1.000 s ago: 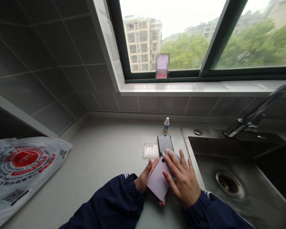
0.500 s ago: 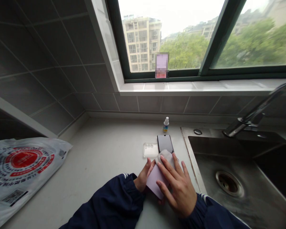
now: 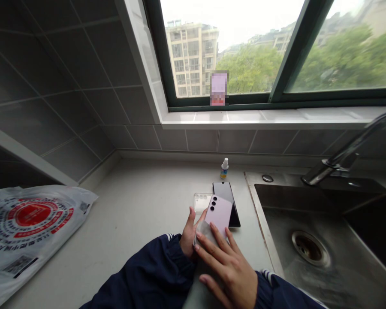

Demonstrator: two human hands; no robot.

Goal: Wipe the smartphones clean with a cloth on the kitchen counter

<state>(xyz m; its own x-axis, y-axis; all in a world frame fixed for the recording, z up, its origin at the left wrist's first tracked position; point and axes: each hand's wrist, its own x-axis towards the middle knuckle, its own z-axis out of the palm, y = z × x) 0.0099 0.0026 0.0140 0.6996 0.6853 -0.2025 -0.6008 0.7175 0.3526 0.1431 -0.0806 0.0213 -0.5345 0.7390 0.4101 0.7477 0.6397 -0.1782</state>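
Note:
A pale pink phone (image 3: 219, 213) is held back side up, its camera lenses showing at the far end. My left hand (image 3: 190, 234) grips it from the left and below; most of those fingers are hidden underneath. Over the near part of the phone's back, my right hand (image 3: 227, 266) presses a light grey cloth (image 3: 203, 233) with its fingers. Just beyond, a dark-screened phone (image 3: 234, 210) lies on the counter, partly covered from view by the pink one. A clear phone case (image 3: 200, 201) lies to its left.
A small white spray bottle (image 3: 224, 168) stands at the back of the white counter (image 3: 138, 206). To the right are a steel sink (image 3: 266, 227) and a faucet (image 3: 320, 171). On the left lies a printed plastic bag (image 3: 35, 223). The tiled sill and window rise behind.
My right hand has slid the cloth toward me along the phone's back, from the far end to the near part. The camera lenses now show. My left hand keeps its hold.

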